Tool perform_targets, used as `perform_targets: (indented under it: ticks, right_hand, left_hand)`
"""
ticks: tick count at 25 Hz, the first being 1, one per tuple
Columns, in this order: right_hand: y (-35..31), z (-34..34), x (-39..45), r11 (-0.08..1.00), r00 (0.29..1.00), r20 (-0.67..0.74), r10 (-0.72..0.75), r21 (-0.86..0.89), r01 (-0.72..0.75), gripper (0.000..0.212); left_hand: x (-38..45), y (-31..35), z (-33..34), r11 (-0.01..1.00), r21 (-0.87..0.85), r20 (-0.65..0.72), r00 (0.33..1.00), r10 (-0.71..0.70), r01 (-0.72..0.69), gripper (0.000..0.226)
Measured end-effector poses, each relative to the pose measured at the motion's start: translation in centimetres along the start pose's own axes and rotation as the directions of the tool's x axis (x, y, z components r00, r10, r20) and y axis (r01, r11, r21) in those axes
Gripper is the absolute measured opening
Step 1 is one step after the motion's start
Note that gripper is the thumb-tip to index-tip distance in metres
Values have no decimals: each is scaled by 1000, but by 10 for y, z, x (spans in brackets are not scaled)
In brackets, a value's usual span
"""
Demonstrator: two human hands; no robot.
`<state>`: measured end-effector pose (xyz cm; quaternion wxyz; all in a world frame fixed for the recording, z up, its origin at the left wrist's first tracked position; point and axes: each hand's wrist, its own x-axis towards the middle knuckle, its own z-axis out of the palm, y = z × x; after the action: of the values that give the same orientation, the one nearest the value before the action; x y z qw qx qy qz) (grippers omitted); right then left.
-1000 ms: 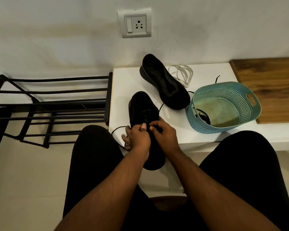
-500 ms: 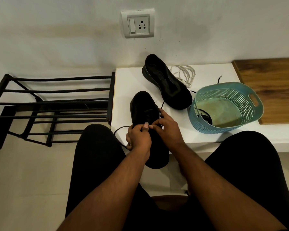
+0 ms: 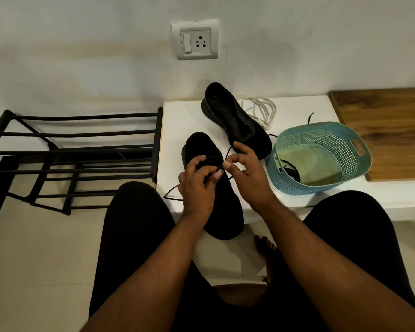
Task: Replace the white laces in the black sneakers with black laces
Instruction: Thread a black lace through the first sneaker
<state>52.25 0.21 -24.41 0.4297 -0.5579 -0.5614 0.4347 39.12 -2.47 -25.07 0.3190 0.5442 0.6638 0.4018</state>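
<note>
Both hands, left (image 3: 197, 185) and right (image 3: 247, 173), pinch a thin, limp black lace (image 3: 227, 154) above the near sneaker (image 3: 199, 147); its stiff tip likely offers the best hold.

near sneaker (image 3: 201, 149) half-laced black; far sneaker (image 3: 237, 118) unlaced; white laces (image 3: 260, 111) loose.

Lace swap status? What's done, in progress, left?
Done: white laces are out, piled on the white table behind the far sneaker. In hand: left hand and right hand pinch a black lace over the near sneaker. Left: finish it, then lace the far sneaker, whose eyelets look empty; another black lace appears to lie in the basket.
</note>
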Motion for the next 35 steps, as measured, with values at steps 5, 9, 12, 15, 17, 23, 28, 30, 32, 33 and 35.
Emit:
perform_targets:
  ticks: [5, 9, 12, 15, 17, 23, 28, 30, 32, 33, 35]
  right_hand:
    - [17, -1, -3, 983, 985, -132, 114, 159, -92, 9]
    - [26, 12, -12, 967, 997, -58, 55, -244, -68, 14]
    - [27, 21, -12, 919, 994, -90, 57, -385, -88, 20]
    - [29, 23, -14, 944, 963, -179, 202, -227, -240, 23]
    - [31, 25, -17, 951, 944, -191, 269, -103, -292, 22]
    - [35, 26, -20, 921, 915, -160, 371, 184, -342, 20]
    - [34, 32, -22, 883, 876, -205, 436, 285, -373, 17]
    - [33, 33, -22, 873, 866, -216, 451, 311, -377, 17]
    - [32, 35, -22, 877, 864, -233, 445, 307, -369, 17]
    - [31, 35, -23, 883, 866, -243, 436, 300, -361, 16]
    - [30, 35, -23, 893, 869, -259, 420, 288, -346, 16]
  left_hand:
    - [0, 5, -6, 884, -406, 32, 970, -239, 231, 10]
    - [0, 1, -3, 884, -378, 14, 957, -290, 274, 9]
    - [0, 2, 2, 924, -295, -6, 967, -256, 243, 8]
    - [2, -1, 5, 949, -221, -1, 973, -232, 226, 12]
    - [6, -5, 7, 959, -171, 18, 974, -224, 224, 14]
    - [5, -4, 18, 963, -129, 15, 971, -237, 237, 14]
    - [1, -5, 25, 967, -89, -28, 970, -242, 239, 14]
    - [0, -5, 27, 967, -80, -31, 969, -246, 243, 15]
    - [-2, -5, 29, 967, -70, -39, 968, -250, 247, 16]
    - [-2, -5, 29, 965, -69, -42, 966, -255, 251, 16]
    - [-3, -6, 31, 961, -75, -42, 962, -269, 265, 17]
